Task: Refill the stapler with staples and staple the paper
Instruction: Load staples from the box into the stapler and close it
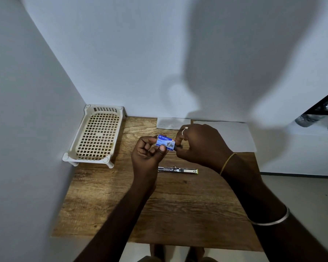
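Wooden table with stapler, left hand and right hand pinching staple box

Plain room corner, wooden table, white walls, plastic tray

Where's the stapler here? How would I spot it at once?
Find the wooden table in the white corner. Just nearer than the left hand and right hand, which hold a blue staple box, lies the stapler. It is a slim, shiny metal bar with a yellow-green tip, the only metal thing lying there.
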`<state>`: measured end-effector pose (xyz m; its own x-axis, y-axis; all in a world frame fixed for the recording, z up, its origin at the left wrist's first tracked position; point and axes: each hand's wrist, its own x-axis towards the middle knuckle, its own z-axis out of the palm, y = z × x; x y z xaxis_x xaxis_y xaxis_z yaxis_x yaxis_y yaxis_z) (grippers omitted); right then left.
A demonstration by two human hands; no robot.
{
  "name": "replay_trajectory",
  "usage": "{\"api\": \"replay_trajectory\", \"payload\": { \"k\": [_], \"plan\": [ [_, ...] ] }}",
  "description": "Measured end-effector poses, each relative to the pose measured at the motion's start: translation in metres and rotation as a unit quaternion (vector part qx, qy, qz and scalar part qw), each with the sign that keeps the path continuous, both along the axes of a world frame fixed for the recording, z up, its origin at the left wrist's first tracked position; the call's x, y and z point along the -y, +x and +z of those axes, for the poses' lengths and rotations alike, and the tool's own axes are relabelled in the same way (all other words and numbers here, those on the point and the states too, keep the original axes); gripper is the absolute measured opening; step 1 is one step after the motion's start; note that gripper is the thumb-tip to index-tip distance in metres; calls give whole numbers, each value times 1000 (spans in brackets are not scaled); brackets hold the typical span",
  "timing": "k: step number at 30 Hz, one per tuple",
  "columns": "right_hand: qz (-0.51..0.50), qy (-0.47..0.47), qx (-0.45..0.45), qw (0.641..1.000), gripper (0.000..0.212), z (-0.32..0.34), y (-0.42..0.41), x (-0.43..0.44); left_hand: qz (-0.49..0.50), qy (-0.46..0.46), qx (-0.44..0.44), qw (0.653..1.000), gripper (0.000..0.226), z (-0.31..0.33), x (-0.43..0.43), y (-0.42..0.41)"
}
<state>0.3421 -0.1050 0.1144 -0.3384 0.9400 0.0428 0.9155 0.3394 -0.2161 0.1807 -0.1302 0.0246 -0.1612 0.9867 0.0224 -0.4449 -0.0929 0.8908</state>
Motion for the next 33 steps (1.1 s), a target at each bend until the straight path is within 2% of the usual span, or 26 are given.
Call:
{"api": "replay_trajectory", "payload": {
  "k": [9,26,29,33],
  "plan": [
    [18,14,12,1000,17,-3,5,-1,5,-12,-15,1000,26,-4,-2,-4],
    [7,32,-66,997,19,-23,5,3,12,-42,12,999,20,-4,-1,-9],
    [-13,14,-124,992,21,-28,8,4,15,-36,5,999,24,-4,0,-12],
    [-53,-61,-291,953,9,-41,12,4,24,-34,5,999,25,-6,0,-14]
  ]
}}
